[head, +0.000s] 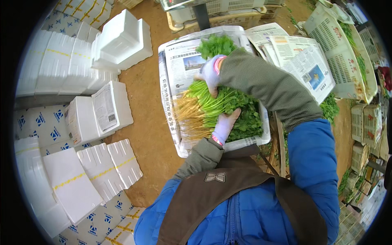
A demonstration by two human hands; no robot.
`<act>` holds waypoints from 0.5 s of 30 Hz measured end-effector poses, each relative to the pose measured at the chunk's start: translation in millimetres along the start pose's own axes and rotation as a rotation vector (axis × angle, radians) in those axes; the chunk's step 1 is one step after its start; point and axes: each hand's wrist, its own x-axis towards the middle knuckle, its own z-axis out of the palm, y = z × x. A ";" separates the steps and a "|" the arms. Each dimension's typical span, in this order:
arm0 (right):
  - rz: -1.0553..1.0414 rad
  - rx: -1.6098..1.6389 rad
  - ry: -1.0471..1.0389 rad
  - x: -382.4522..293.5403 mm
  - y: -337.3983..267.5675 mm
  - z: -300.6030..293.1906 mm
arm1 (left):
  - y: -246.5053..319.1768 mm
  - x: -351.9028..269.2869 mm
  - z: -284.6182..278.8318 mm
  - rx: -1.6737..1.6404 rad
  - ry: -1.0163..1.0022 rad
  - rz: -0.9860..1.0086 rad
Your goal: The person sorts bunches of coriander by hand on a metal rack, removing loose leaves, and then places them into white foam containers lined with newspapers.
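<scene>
A pile of leafy green herbs with long pale roots, apparently cilantro (211, 104), lies in a newspaper-lined white foam box (265, 128) before me. Its roots point left and its leaves right. My left hand (225, 126), in a lavender glove with bare fingertips, lies against the near side of the pile, over stems and leaves. Across from it my right hand (211, 75), gloved alike and slightly blurred, touches the far edge of the stems, thumb pointing down. More leaves (216, 46) stick out beyond my right wrist. Whether either hand grips the stems is hidden.
Loose newspapers (306, 65) lie right of the box. White foam boxes (122, 43) and yellow-taped foam stacks (104, 168) line the left. Farther right stands a plastic crate (340, 52) with greens. A dark post (202, 16) rises beyond the box, near more crates (235, 21).
</scene>
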 end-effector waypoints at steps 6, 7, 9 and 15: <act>0.123 0.142 -0.097 106.2 44.2 63.7 | 47.2 -28.4 -92.6 -0.451 -0.465 -0.536; 0.151 0.184 -0.087 95.8 57.3 62.2 | 60.1 -29.1 -99.5 -0.395 -0.617 -0.594; 0.252 0.267 -0.060 110.1 93.7 82.2 | 69.6 -14.7 -87.0 -0.223 -0.294 -0.144; 0.398 0.198 0.901 58.0 90.1 125.6 | 52.9 120.6 -63.2 1.325 0.360 0.814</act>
